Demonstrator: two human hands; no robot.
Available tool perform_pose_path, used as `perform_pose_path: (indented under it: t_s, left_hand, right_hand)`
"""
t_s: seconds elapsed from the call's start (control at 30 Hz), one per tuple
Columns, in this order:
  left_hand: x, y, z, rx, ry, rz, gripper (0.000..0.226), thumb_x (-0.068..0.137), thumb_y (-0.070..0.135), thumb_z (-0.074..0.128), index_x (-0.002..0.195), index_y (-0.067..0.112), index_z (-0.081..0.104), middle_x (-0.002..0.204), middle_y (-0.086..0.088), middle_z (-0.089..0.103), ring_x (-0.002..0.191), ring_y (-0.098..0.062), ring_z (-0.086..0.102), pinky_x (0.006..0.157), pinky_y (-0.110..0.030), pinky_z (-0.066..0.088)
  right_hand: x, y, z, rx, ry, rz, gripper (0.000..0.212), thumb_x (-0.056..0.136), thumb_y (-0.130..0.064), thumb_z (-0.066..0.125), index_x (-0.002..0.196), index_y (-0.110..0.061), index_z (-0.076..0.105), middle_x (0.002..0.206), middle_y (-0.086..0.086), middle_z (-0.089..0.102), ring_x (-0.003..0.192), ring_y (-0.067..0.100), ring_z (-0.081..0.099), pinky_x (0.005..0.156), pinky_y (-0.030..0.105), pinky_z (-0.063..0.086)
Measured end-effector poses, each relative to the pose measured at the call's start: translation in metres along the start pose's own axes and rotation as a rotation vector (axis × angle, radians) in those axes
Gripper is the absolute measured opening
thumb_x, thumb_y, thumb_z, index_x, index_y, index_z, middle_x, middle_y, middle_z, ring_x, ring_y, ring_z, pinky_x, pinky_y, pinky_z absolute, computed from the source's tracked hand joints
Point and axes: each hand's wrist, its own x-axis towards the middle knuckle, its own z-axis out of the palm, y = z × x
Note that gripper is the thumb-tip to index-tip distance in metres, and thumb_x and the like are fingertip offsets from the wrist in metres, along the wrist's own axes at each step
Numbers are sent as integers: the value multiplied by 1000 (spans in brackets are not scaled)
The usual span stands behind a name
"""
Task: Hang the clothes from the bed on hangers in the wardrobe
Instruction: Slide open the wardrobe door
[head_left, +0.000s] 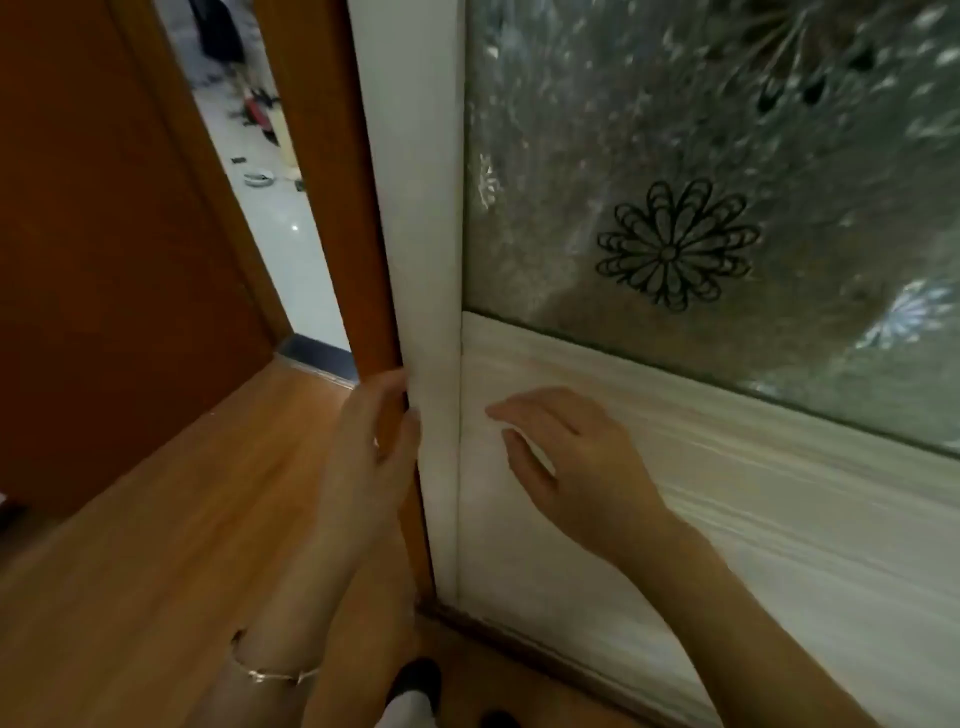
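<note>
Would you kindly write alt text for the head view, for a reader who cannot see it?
A person's left hand grips the white edge of a wardrobe door, while the right hand is held open at its lower panel. Above is patterned frosted glass with a black flower decal.

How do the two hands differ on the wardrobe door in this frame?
The left hand grips the outer edge of the wardrobe door, thumb in front; the right hand is flat, fingers straight, against or just off its lower white panel. The left wrist wears a bracelet; the right wrist is bare. Both hands are at the same door, and neither holds clothes.
</note>
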Motion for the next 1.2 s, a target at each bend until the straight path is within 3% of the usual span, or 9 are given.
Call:
perform_pose_path:
  t_s: [0.07,0.2,0.33,0.5,0.57,0.8,0.93,1.07,1.2]
  left_hand:
    - [5,15,5,15,104,100,42,86,19,47,125,4,50,118,4,50,105,20,43,91,2,34]
    - [19,46,18,30,200,131,58,84,23,45,139,9,33,146,-4,32,130,-1,23,109,-15,21]
    - [31,53,32,60,276,74,74,78,27,47,144,10,19,151,-7,18,134,-6,15,113,-25,15]
    - [34,61,46,-61,342,4,76,78,21,53,144,11,16,151,-8,18,132,-6,17,104,-8,8]
    - [36,62,45,-131,378,-6,78,72,23,53,142,12,21,147,-7,23,126,-2,19,97,-3,12]
    - [42,58,45,-227,383,-10,77,68,24,58,139,12,30,137,-10,32,120,-7,31,105,-27,31]
    - [40,52,46,-292,334,134,61,73,25,60,129,9,42,122,-3,42,107,21,37,91,2,33]
    - [27,52,53,-420,152,225,48,79,31,54,125,29,41,117,14,42,109,14,45,93,-2,38]
    - [15,65,66,-456,-24,282,42,79,39,49,119,47,39,116,17,42,107,11,48,92,-3,41]
  right_hand:
    - [17,-2,-15,-119,205,-135,20,84,-12,56,96,-9,71,96,6,72,97,20,62,93,35,46]
    - [55,4,-30,-372,442,-192,28,86,-13,52,109,-10,68,118,9,67,121,22,46,107,41,31]
    - [63,22,-28,-584,451,-149,36,86,-13,52,122,-11,61,131,7,59,128,19,40,112,34,22]
    - [61,31,-29,-668,436,-189,41,86,-16,52,126,-14,59,133,2,57,129,15,40,112,31,20]
    - [60,32,-30,-675,437,-196,42,85,-16,53,126,-14,58,134,2,57,129,14,40,113,31,19]
    - [53,39,-34,-689,465,-204,43,82,-15,53,124,-15,60,134,1,54,128,14,43,111,31,24]
    - [40,47,-45,-712,497,-199,42,81,-15,55,122,-17,61,134,0,48,126,15,45,108,32,28]
    - [17,55,-58,-771,548,-101,42,83,-18,57,125,-19,55,138,0,50,132,15,41,113,34,22]
    - [-9,53,-66,-791,599,102,43,85,-28,58,126,-21,50,136,4,43,139,18,30,115,43,17]
